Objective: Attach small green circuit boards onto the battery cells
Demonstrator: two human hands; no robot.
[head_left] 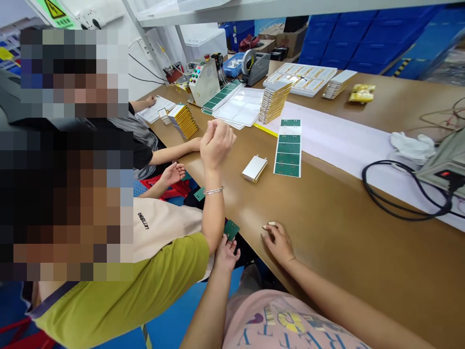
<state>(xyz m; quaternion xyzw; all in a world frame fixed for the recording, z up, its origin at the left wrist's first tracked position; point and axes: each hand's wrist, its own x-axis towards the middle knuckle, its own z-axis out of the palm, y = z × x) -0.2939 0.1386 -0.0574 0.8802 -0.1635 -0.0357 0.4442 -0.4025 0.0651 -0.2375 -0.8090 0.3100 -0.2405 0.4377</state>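
Note:
My left hand [227,253] is just off the table's near edge, its fingers loosely curled at a small green card [231,229] that it seems to hold by the lower edge. My right hand [279,242] rests on the brown table [327,213], fingers spread and slightly bent, with nothing in it. Ahead of it lies a small stack of silver flat cells [255,167]. Beyond and to the right of that stack, a white sheet with green cards [288,154] lies flat on the table.
Two people sit at my left; a raised fist [217,143] with a bracelet is over the table edge. Behind are stacked cells [274,103], white trays [301,77], a control box [204,82] and a tape dispenser [255,68]. Black cable [399,213] and gloves [413,146] lie right.

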